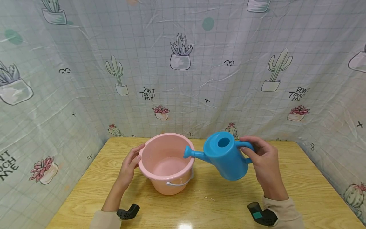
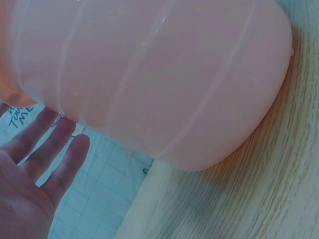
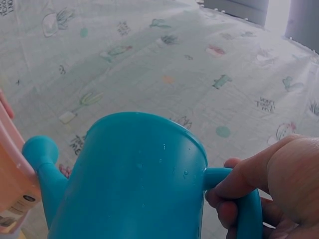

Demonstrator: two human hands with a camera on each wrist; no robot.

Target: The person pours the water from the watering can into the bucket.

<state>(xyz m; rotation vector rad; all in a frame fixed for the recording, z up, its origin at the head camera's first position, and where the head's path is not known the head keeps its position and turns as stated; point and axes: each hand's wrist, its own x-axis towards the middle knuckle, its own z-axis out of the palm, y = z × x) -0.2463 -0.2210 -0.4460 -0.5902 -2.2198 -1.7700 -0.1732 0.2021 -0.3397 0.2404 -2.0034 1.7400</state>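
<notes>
Bucket (image 1: 163,185) stands upright on the table (image 1: 297,178), left of the can (image 1: 228,162). Left hand (image 1: 128,167): fingers extended, touching the bucket's left side by the rim (image 1: 160,176). Right hand (image 1: 265,156): fingers curled round the can's handle (image 1: 248,145), gripping it. Can leans toward the bucket, spout head (image 1: 187,152) at the right rim. Droplets (image 3: 164,146) noted on the can.

A blue watering can (image 1: 227,157), pink bucket (image 1: 160,175), seemingly white handle (image 1: 179,184).

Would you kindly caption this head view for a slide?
Left hand touches pink bucket; right hand grips blue watering can, spout at rim.
</notes>
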